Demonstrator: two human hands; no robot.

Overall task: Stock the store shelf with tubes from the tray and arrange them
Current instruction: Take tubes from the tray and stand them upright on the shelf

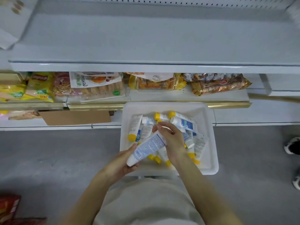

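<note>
A white tray [209, 143] in front of me holds several white tubes [185, 123] with yellow or white caps, lying jumbled. Over the tray's near left corner I hold one large white tube [146, 147] with blue print, slanted with its cap end toward me. My left hand [125, 161] grips its cap end from below. My right hand [170, 140] grips its upper, crimped end from above. The wide white top shelf [154, 38] above the tray has no tubes on it.
The shelf below holds snack bags [39, 86], bread packs [97, 85] and wrapped goods [215, 83]. A cardboard piece [76, 117] lies on the lowest shelf, left of the tray. Another person's shoes [293, 145] stand at the right edge. Red packaging [9, 207] lies bottom left on the grey floor.
</note>
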